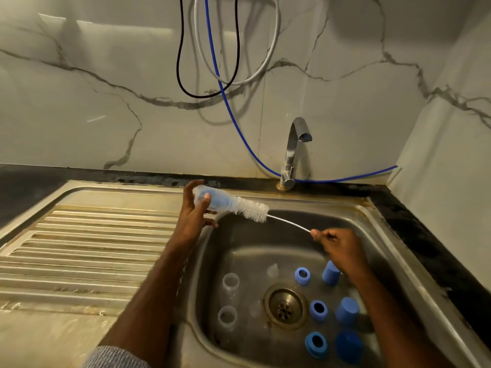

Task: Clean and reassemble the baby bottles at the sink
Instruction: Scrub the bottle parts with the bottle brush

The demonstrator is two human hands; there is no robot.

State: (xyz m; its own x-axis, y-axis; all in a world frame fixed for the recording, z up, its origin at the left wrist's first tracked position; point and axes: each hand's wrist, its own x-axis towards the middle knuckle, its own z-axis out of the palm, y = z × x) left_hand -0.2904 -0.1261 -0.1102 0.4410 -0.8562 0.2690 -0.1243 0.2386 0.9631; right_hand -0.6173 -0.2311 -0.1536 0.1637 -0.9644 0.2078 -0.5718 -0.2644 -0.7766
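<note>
While the marble-patterned wall (106, 115) is filling the whole back of the view, black, white and blue hoses (225, 102) are hanging down it in loops, the blue one trailing along the dark counter edge behind the tap (293, 150). Below, the steel sink (265, 235) is taking up the lower right, with its ribbed draining board (87, 248) lying to the left. Down in the basin, around the drain (284, 306), two clear bottles (228, 301) are standing open-mouthed on the left, and three blue collar rings (317, 310) are sitting in a column just right of the drain, each with a blue cap (346, 312) beside it further right. A small clear teat (273, 270) is sitting just above the drain, blurred.

Over the basin's back left corner, the left hand (194, 211) is gripping a clear baby bottle (212, 199), fingers curled round its base end, the bottle lying nearly level with its mouth pointing right. A white bottle brush (252, 209) is sticking partly into that mouth, bristles half out. Its thin wire handle is running down to the right hand (337, 245), which is pinching the end between thumb and curled fingers. Both hands are well apart, held above the sink, and the right forearm is crossing over the uppermost cap.
</note>
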